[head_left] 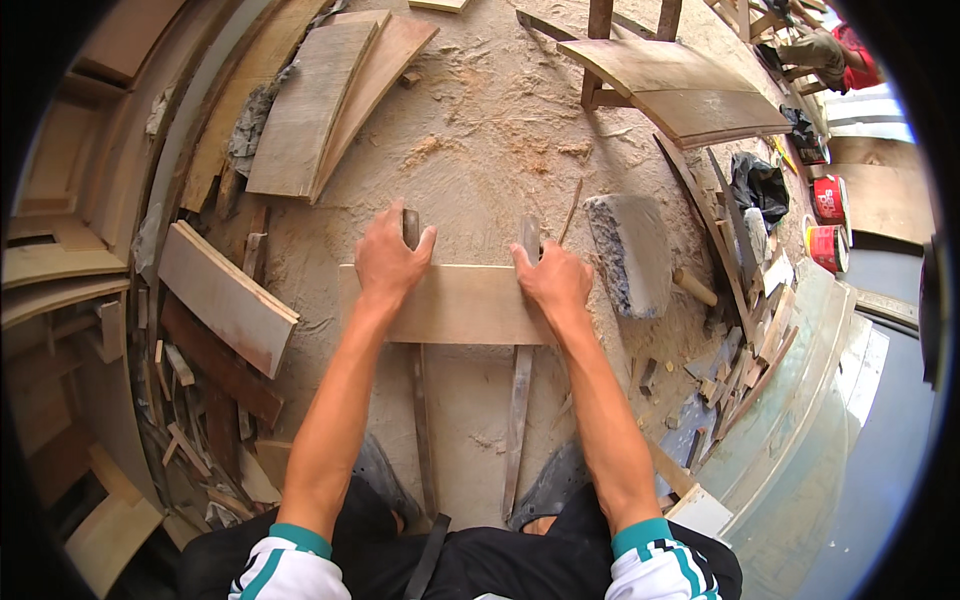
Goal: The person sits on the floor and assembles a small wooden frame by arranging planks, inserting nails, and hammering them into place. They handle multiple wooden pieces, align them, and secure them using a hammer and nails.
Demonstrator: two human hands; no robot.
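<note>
A short, light brown wooden board lies crosswise over two long narrow wooden strips, a left strip and a right strip. Both strips run from between my feet to beyond the board's far edge. My left hand is closed at the board's far left corner, the strip's far end between thumb and fingers. At the far right corner, my right hand closes the same way round the other strip's end. My palms partly cover the board's two ends, and the fingertips are partly hidden.
Wide boards lie at the far left, with another pale board nearer. To the right rest a rough-sided block, wood offcuts and red buckets. A curved panel stands on legs behind. A person is at far right.
</note>
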